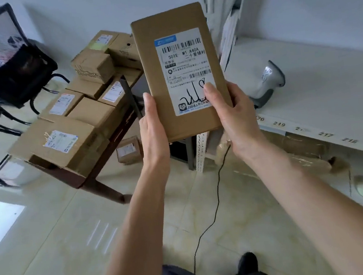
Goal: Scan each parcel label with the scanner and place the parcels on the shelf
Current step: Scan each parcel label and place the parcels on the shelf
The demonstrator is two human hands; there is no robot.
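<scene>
1. Nearest, pale glossy floor tiles (53,253) carry a thin black cable (215,203) trailing past a dark shoe (247,263).
2. Above them, the left hand (152,127) and right hand (232,113) hold a flat brown cardboard parcel (180,74) upright, fingers clamped on its lower edges, right thumb on its white shipping label (185,69).
3. To the right, a white metal shelf (329,89) with numbered edge tags bears a grey handheld barcode scanner (268,84), lying well apart from the parcel.
4. Left, a dark brown wooden surface (104,180) holds stacked brown cardboard boxes (73,127).
5. Farther left stands a black mesh chair (9,66) against the white wall (93,7).
</scene>
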